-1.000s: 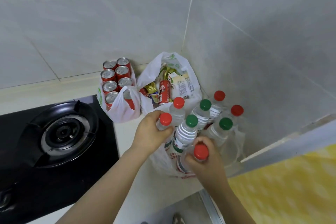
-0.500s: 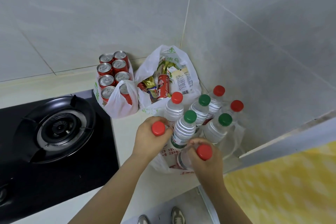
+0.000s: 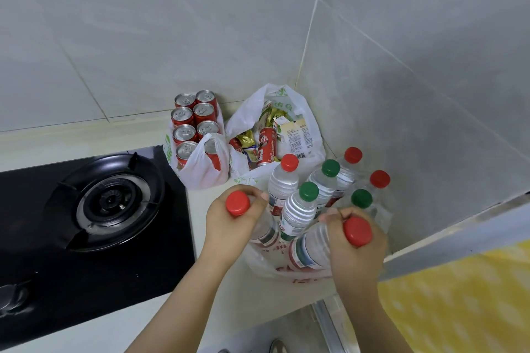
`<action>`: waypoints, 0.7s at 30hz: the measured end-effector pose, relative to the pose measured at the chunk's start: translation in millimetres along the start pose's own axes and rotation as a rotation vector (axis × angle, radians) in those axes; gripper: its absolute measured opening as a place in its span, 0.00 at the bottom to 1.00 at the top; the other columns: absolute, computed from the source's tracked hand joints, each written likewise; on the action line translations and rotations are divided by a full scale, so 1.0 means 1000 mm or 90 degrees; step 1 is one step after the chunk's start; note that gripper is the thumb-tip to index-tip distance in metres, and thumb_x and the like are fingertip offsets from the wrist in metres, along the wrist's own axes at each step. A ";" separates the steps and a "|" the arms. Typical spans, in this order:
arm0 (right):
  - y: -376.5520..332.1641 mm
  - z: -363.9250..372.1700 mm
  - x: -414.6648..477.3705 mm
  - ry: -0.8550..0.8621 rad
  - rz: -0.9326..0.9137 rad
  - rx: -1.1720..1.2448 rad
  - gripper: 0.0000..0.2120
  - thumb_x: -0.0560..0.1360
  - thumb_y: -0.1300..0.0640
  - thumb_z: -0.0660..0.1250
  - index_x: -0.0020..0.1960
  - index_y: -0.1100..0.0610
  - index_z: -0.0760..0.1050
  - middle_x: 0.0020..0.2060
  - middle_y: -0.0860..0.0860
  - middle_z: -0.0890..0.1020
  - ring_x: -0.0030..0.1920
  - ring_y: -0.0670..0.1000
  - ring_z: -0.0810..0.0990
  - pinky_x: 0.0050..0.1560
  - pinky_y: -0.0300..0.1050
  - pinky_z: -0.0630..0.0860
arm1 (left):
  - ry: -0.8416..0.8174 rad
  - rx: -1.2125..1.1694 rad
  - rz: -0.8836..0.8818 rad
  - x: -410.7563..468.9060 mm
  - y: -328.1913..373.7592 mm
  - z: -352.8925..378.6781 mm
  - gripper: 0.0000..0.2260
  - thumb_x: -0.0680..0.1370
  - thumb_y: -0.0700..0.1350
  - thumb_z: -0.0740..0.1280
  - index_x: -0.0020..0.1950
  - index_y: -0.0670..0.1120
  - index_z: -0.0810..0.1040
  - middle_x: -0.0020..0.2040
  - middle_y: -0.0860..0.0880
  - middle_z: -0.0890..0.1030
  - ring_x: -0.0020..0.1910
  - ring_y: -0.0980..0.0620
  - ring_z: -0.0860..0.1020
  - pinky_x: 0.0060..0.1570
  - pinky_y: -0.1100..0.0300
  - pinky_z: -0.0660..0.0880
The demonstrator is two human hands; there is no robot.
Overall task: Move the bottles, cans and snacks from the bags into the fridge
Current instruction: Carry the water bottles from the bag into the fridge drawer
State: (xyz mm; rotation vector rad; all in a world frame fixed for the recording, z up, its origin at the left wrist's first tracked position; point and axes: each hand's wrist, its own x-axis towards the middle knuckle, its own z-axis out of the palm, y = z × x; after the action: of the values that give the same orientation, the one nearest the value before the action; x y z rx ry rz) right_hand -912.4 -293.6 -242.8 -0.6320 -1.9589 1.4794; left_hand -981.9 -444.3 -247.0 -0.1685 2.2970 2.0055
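Three white plastic bags stand in the counter's corner. The nearest bag [image 3: 289, 274] holds several clear water bottles [image 3: 299, 209] with red and green caps. My left hand [image 3: 229, 223] grips one red-capped bottle [image 3: 237, 203] by its neck, raised above the others. My right hand [image 3: 355, 249] grips another red-capped bottle [image 3: 357, 231], tilted toward me, its body still among the bag's bottles. Behind, a bag of red cans [image 3: 195, 126] stands left and a bag of snacks [image 3: 286, 135] right, with one red can [image 3: 266, 146] lying among the packets.
A black gas hob with a burner [image 3: 109, 200] fills the counter's left side, close to my left arm. Grey tiled walls meet in the corner behind the bags. A yellow patterned surface [image 3: 464, 295] and a metal rail lie at the lower right. Floor shows below the counter edge.
Both hands have lifted their red-capped bottles higher and toward me. The left bottle's cap now stands clear above my fist. The camera has drawn back a little.
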 end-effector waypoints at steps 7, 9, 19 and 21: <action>-0.053 -0.005 0.015 -0.052 -0.051 0.052 0.12 0.64 0.46 0.68 0.30 0.55 0.77 0.28 0.50 0.80 0.32 0.46 0.78 0.39 0.32 0.72 | 0.039 -0.006 0.137 -0.023 0.053 -0.019 0.02 0.72 0.43 0.74 0.40 0.47 0.83 0.40 0.58 0.84 0.43 0.64 0.80 0.43 0.77 0.70; -0.070 -0.007 0.020 -0.092 -0.056 0.085 0.09 0.65 0.51 0.69 0.31 0.56 0.78 0.28 0.50 0.81 0.31 0.44 0.78 0.38 0.29 0.71 | 0.070 0.003 0.166 -0.029 0.063 -0.025 0.02 0.71 0.44 0.74 0.40 0.47 0.83 0.40 0.55 0.84 0.43 0.62 0.80 0.42 0.76 0.71; -0.119 0.007 0.037 -0.380 -0.158 0.169 0.09 0.67 0.55 0.68 0.32 0.60 0.78 0.26 0.48 0.79 0.30 0.42 0.77 0.35 0.25 0.70 | 0.292 0.008 0.189 -0.077 0.094 -0.039 0.12 0.67 0.54 0.72 0.37 0.46 0.81 0.35 0.53 0.83 0.37 0.58 0.80 0.38 0.71 0.73; -0.123 0.011 0.037 -0.411 -0.172 0.192 0.11 0.69 0.55 0.68 0.32 0.61 0.78 0.24 0.47 0.77 0.29 0.41 0.75 0.35 0.25 0.69 | 0.335 0.007 0.171 -0.084 0.094 -0.044 0.10 0.67 0.54 0.73 0.35 0.48 0.81 0.33 0.55 0.82 0.35 0.60 0.79 0.37 0.72 0.72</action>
State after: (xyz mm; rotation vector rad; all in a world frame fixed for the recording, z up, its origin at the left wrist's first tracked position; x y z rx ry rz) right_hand -948.6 -309.1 -120.6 0.2747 -2.0880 1.8968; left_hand -911.3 -473.0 -137.4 -0.4603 2.7671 2.2961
